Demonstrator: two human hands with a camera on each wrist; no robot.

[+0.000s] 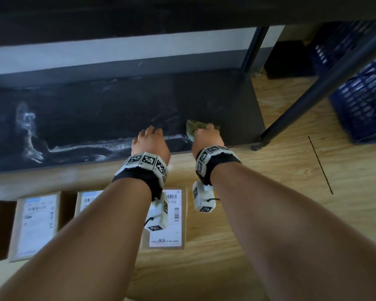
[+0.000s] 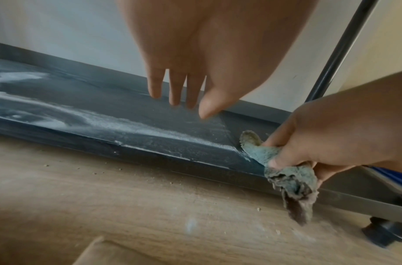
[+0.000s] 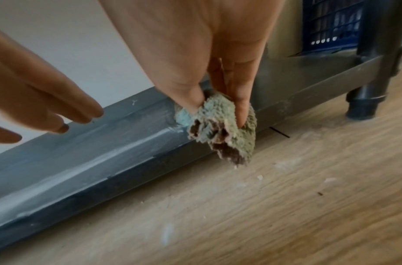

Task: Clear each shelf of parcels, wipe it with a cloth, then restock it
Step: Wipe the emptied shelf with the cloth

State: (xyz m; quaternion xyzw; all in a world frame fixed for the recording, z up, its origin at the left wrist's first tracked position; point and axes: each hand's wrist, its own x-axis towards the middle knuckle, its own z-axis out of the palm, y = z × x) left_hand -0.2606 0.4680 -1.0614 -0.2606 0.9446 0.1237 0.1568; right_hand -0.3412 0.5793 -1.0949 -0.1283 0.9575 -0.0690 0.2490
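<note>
The right hand [image 1: 206, 137] pinches the bunched cloth [image 3: 220, 129] at the front edge of the bottom shelf [image 1: 96, 118]; left hand [image 1: 150, 142] hovers with relaxed fingers; best flatten the cloth and drag the white dust streak [image 2: 132, 129] in 1 long pass; parcels [image 1: 35, 224] wait on the floor.

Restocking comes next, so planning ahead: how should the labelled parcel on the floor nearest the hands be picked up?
The parcel lies flat on the floor, label up, partly hidden by the left forearm. Probably best gripped from above by its two long side edges. The left hand is free; the right hand grips the cloth at the shelf edge.
</note>
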